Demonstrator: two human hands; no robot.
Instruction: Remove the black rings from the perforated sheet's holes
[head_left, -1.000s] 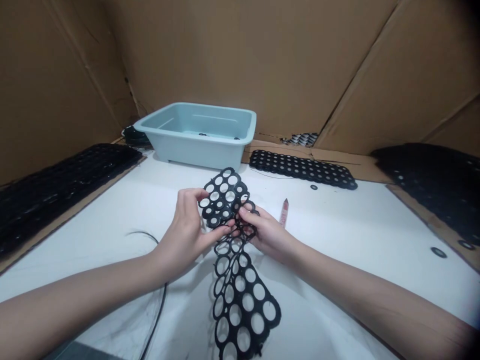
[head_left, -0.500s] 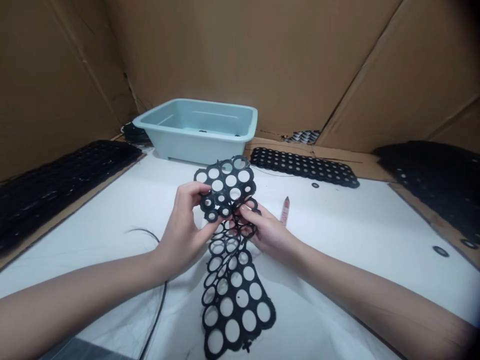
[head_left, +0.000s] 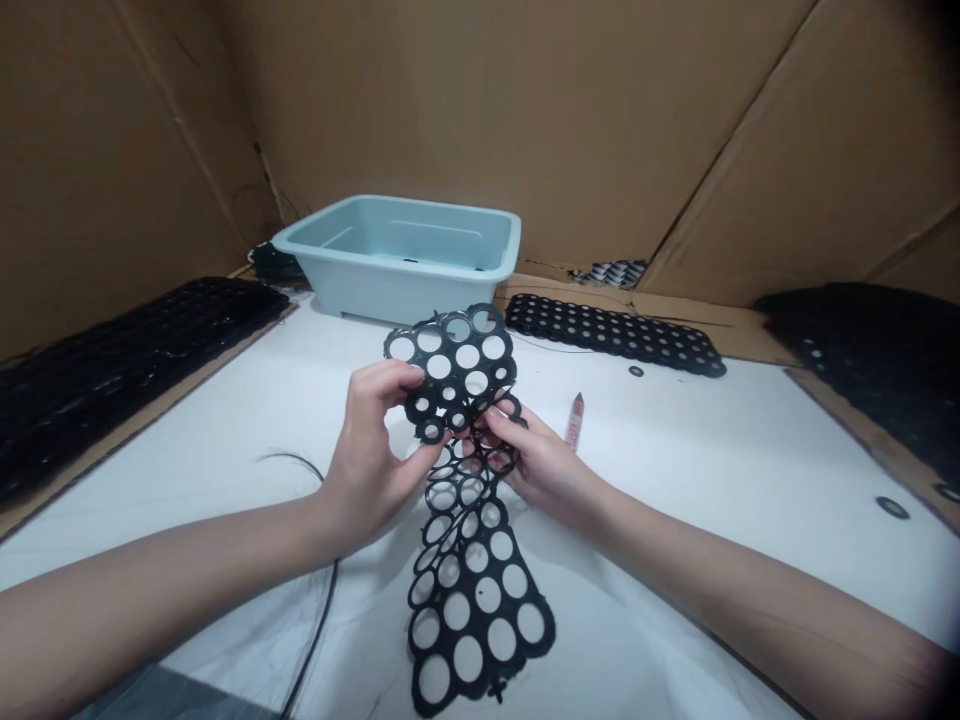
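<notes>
A flexible black sheet of linked rings with round holes (head_left: 471, 578) runs from my hands down onto the white table top (head_left: 697, 470). It is twisted at the middle. My left hand (head_left: 375, 450) pinches its upper part between thumb and fingers. My right hand (head_left: 544, 470) grips the sheet near the twist, just below and right of the left hand. The lower part lies on the table, and the fingers hide some of the rings.
A pale blue plastic tub (head_left: 375, 298) stands behind the hands. Stacks of black ring sheets lie on cardboard at left (head_left: 127, 370), back (head_left: 615, 335) and right (head_left: 862, 350). Small black rings (head_left: 636, 371), a pencil stub (head_left: 575, 420) and a black cable (head_left: 322, 585) lie about. Cardboard walls surround the table.
The upper part of the sheet has risen and opened flatter toward me. The lower part has swung left and lies straighter on the table. Both hands still hold the sheet.
</notes>
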